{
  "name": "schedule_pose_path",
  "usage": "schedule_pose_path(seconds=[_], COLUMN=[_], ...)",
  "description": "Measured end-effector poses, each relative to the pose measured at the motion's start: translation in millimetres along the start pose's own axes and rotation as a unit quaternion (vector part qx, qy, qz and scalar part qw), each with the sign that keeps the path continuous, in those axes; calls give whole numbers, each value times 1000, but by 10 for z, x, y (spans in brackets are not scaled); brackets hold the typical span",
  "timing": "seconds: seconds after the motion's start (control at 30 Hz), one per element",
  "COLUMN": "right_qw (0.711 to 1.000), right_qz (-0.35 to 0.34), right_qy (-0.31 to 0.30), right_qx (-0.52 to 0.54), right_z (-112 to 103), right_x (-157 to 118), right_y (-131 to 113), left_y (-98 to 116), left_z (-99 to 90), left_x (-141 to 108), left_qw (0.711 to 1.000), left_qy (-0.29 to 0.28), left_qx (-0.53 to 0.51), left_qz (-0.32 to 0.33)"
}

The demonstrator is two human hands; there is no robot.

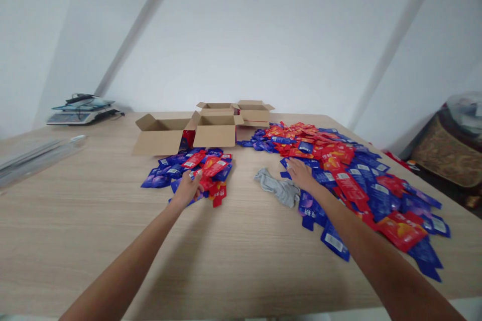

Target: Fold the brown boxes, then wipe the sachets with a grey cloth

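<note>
My left hand (188, 188) is at the near edge of a smaller pile of red and blue packets (194, 159), its fingers curled at a red packet (205, 180). Whether it grips that packet is hard to make out. My right hand (299, 173) reaches to the left edge of a large spread of red and blue packets (350, 185), fingers extended over a blue packet (285, 162). A crumpled grey cloth (277, 188) lies just left of my right wrist.
Open cardboard boxes (214, 135) stand behind the smaller pile, with another box (160, 141) at their left. A scale (81, 115) bearing flat items sits at the back left. Clear plastic-wrapped lengths (37, 158) lie at the left edge. A brown patterned object (448, 148) is beyond the table's right edge.
</note>
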State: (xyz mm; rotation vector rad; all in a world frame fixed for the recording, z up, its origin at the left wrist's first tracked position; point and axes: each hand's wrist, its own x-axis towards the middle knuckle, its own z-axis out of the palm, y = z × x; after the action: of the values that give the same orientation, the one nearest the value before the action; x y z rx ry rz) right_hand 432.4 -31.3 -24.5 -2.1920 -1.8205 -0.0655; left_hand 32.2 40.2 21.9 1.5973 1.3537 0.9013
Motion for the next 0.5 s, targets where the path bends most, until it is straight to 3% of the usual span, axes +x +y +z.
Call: schedule_pose_path(seconds=[0.1, 0.27, 0.33, 0.4, 0.43, 0.5], right_qw=[997, 997, 996, 995, 991, 962], right_qz=[40, 28, 8, -57, -111, -252], right_qy=[-10, 42, 76, 83, 70, -26], right_qx=[-58, -53, -49, -12, 21, 103], right_z=[-42, -182, -328, -483, -544, -600], right_x=[90, 163, 170, 124, 75, -67], right_y=[255, 359, 196, -105, -293, -679], left_y=[-91, -115, -50, 47, 95, 160], left_z=[30, 258, 311, 378, 431, 581], left_x=[-47, -304, -376, -435, -466, -537], left_qw=[999, 991, 988, 986, 985, 979], left_qy=[5, -76, -86, -89, -99, -148], left_qx=[46, 100, 111, 103, 94, 70], left_qz=[8, 40, 63, 93, 107, 123])
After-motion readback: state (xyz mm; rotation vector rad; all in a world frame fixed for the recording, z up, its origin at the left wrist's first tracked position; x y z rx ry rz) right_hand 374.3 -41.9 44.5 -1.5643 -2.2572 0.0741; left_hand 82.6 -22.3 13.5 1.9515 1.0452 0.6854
